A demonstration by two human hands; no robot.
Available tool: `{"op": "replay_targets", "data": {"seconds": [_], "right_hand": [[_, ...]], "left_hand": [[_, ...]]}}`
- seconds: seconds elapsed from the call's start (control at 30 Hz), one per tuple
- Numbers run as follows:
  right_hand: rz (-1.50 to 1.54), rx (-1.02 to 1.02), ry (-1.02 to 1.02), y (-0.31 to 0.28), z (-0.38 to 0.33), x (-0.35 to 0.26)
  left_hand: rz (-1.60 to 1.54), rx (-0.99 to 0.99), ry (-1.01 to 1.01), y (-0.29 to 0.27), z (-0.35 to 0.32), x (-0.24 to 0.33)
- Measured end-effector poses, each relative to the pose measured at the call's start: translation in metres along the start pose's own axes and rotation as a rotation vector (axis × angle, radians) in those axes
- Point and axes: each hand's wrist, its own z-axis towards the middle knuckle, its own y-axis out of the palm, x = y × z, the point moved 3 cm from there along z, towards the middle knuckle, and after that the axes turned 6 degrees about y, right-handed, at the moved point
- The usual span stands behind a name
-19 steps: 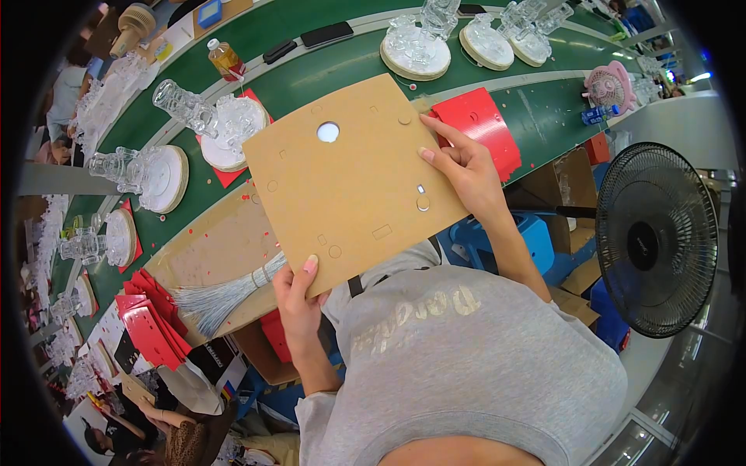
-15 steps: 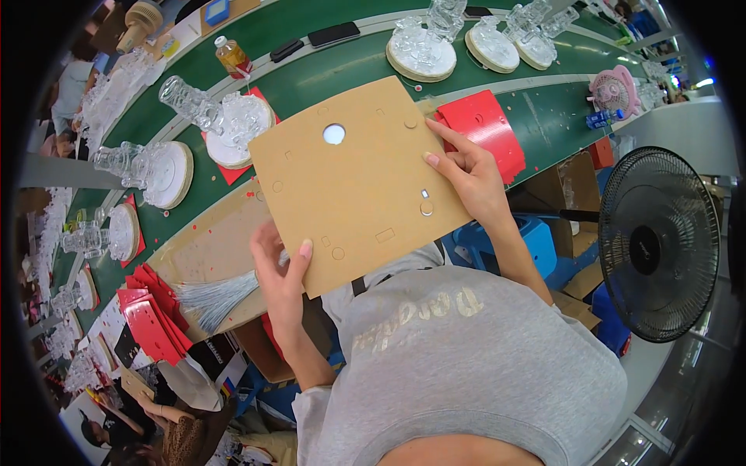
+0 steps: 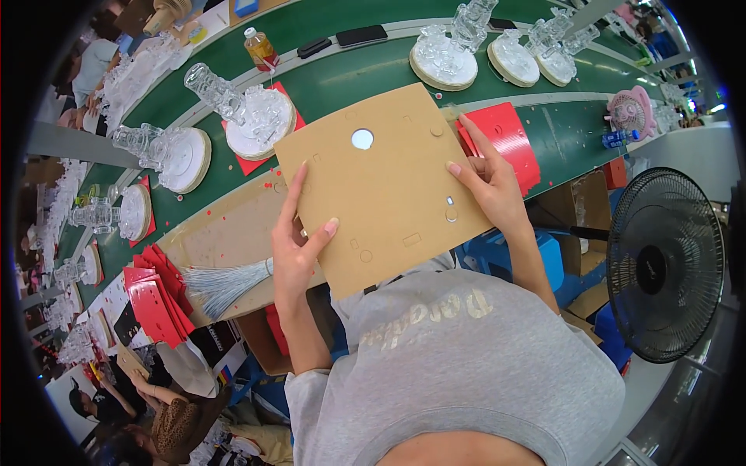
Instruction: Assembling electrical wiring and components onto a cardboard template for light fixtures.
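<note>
A square brown cardboard sheet (image 3: 381,182) is held up in front of me between both hands. It has one round punched hole, a small slot and several cut outlines. My left hand (image 3: 299,248) grips its left edge, thumb on the face and a finger along the edge. At the right edge, my right hand (image 3: 493,182) pinches it with the thumb on the face; some of the fingers are hidden behind. A stack of red sheets (image 3: 505,144) lies on the green bench just beyond my right hand. Silver wire bundle (image 3: 229,287) lies left of my left hand.
Clear plastic-wrapped pieces on round bases (image 3: 260,120) stand along the green bench (image 3: 342,70). More red sheets (image 3: 159,299) are piled at left. A black fan (image 3: 664,264) stands at right, above a blue stool (image 3: 513,260). A drink bottle (image 3: 260,50) and phone (image 3: 361,35) sit at the back.
The whole view has shifted a little, moving the scene rightward and down. My left hand has moved up along the sheet's left edge, with its finger now along that edge.
</note>
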Motion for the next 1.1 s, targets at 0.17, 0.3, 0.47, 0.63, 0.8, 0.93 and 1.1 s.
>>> {"op": "replay_targets", "data": {"seconds": [0.17, 0.3, 0.47, 0.63, 0.8, 0.93, 1.1], "right_hand": [[-0.064, -0.020, -0.007, 0.001, -0.001, -0.004], [-0.072, -0.047, 0.005, -0.002, 0.001, -0.005], [0.020, -0.080, 0.013, -0.009, 0.010, 0.000], [0.055, -0.090, 0.025, -0.012, 0.011, -0.001], [-0.350, 0.001, -0.127, -0.023, 0.014, -0.011], [-0.653, 0.245, -0.667, -0.014, 0.024, -0.037], [-0.673, 0.039, -0.490, -0.001, 0.037, -0.031]], "left_hand": [[0.018, 0.121, -0.015, 0.007, 0.004, -0.002], [-0.060, 0.083, -0.007, 0.002, 0.007, -0.005], [-0.075, 0.064, -0.022, 0.005, 0.005, -0.005], [-0.105, 0.155, -0.109, 0.010, 0.011, -0.005], [0.090, 0.110, -0.031, 0.015, 0.016, -0.006], [0.078, 0.078, -0.008, 0.019, 0.017, -0.007], [0.159, 0.103, -0.030, 0.017, 0.015, -0.004]]}}
